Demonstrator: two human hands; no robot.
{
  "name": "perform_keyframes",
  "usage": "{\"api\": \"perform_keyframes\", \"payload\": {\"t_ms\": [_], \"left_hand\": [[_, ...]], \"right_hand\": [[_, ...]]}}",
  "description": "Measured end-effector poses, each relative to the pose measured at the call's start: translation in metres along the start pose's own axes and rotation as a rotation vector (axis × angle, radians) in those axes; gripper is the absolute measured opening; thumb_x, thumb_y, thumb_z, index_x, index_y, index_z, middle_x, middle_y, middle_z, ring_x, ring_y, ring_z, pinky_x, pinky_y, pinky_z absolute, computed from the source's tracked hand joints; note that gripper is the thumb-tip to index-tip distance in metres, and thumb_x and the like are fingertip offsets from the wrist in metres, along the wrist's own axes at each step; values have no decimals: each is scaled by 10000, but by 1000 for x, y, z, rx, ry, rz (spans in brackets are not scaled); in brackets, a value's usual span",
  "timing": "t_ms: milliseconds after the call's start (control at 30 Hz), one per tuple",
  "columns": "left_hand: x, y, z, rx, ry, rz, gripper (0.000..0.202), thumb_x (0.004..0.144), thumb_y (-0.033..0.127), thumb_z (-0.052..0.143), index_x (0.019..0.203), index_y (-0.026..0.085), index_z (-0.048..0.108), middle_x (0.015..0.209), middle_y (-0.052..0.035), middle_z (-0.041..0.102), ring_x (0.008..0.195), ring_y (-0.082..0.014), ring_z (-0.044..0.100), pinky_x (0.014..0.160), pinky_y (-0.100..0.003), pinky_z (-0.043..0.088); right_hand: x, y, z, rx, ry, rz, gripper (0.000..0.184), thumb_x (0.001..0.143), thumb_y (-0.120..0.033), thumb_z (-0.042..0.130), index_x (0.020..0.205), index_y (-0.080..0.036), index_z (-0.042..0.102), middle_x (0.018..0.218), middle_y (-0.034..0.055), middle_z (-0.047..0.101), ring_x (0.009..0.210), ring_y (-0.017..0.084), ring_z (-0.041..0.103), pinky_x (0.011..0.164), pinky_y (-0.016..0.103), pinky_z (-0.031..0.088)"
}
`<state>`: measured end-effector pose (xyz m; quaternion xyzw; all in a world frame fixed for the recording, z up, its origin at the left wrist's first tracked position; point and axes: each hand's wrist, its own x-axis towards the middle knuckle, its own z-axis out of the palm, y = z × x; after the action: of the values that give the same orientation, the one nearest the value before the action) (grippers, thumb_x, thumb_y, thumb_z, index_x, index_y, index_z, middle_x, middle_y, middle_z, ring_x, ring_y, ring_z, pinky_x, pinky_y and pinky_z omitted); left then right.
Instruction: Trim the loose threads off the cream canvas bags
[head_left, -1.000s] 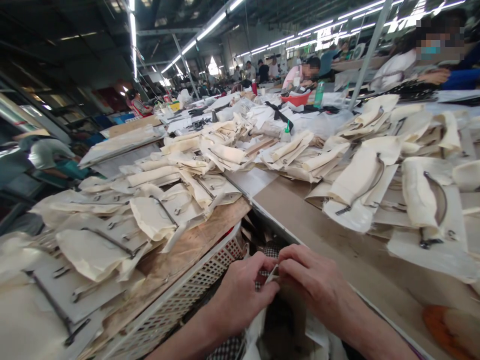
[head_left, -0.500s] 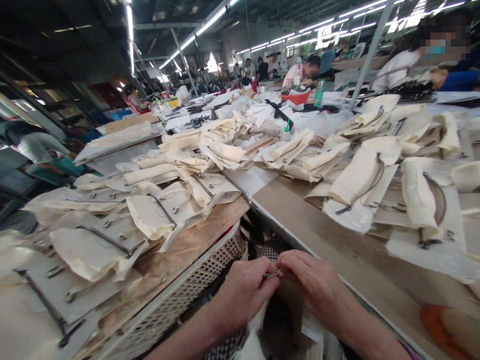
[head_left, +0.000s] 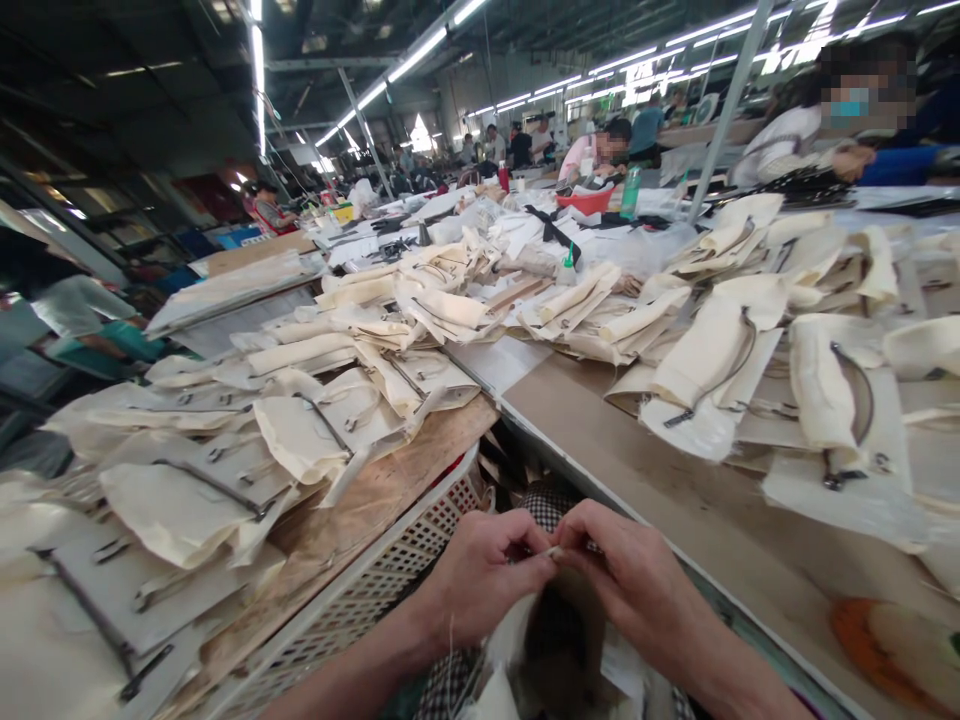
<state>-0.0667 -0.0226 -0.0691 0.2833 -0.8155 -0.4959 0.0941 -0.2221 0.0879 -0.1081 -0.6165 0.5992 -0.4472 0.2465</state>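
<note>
Over the lap, my left hand (head_left: 501, 565) and my right hand (head_left: 619, 570) meet with their fingertips almost touching. Both pinch the upper edge of a cream fabric piece (head_left: 508, 640), which hangs below them with a dark hollow inside. A small pale bit of the edge shows between the fingertips; the rest of the grip is hidden by the fingers. Loose pale threads hang near my left wrist. Checked cloth (head_left: 546, 505) covers the lap behind and below the hands.
Cream fabric pieces with dark zipper-like strips (head_left: 214, 485) lie in piles on both sides. A white plastic basket (head_left: 375, 570) stands left of the lap. The brown tabletop (head_left: 592, 420) runs along the right, with an orange round object (head_left: 874, 640). Co-workers sit farther back.
A shiny metal bit between my fingers has gone out of sight, and a pale edge shows there now. My fingers have shifted a little while still pinching. The view has turned slightly right.
</note>
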Motion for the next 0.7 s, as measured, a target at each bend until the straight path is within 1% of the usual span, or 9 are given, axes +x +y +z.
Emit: {"api": "perform_keyframes", "payload": {"t_ms": [100,167,233,267,333,400,467,600,700], "left_hand": [[1,-3,-1,-68,7,-28,189,805,295,660,705,135,670,634,20,613,615,-116,503,596,-218,365],[1,-5,-2,-63,12,-27,188,803,295,659,705,135,667,630,21,610,611,-115,498,595,-217,363],[1,-6,-3,-43,8,-7,192,818,300,639,721,137,668,652,10,633,625,-124,524,607,-221,377],[1,-6,-3,-33,4,3,193,827,300,626,731,139,669,671,1,650,638,-131,544,612,-223,388],[2,-6,-4,-5,-4,13,181,836,287,605,748,143,673,704,-10,674,660,-140,573,622,-225,403],[3,-5,-3,41,2,31,161,830,263,599,748,149,676,698,-3,672,651,-134,571,618,-221,402],[4,-3,-3,79,14,53,155,827,257,599,745,150,675,659,12,643,615,-119,541,598,-213,392],[7,-1,-1,91,19,58,147,836,264,614,753,150,658,617,34,596,568,-97,501,549,-192,373],[9,-3,-2,21,-12,76,92,829,221,628,880,159,674,708,24,664,624,-104,557,597,-182,416]], "right_hand": [[3,-3,-1,124,23,134,44,924,-207,544,917,-222,503,828,-9,645,747,152,608,672,255,463],[2,-5,-3,229,39,198,106,918,-248,563,981,-226,481,852,-10,677,771,157,638,719,267,494],[-1,-5,-5,283,35,225,164,924,-280,561,1053,-226,475,913,2,695,824,161,658,768,278,514],[-3,-5,-6,262,23,229,189,919,-289,574,1074,-227,485,950,9,695,854,165,660,780,281,519],[-9,-5,-7,129,-4,220,192,893,-279,616,1062,-232,538,996,14,679,889,178,652,782,287,517],[-14,-4,-7,-28,-12,180,123,888,-240,615,1010,-238,597,970,12,665,852,181,650,739,285,507],[-17,-2,-6,-113,11,128,99,919,-206,561,972,-241,638,905,9,656,784,172,652,679,273,489],[-16,3,-1,-131,82,95,146,948,-208,540,950,-247,681,808,0,637,700,157,647,609,260,452],[-15,5,1,-109,100,88,165,958,-219,530,966,-248,692,808,3,635,699,155,644,616,261,453]]}}
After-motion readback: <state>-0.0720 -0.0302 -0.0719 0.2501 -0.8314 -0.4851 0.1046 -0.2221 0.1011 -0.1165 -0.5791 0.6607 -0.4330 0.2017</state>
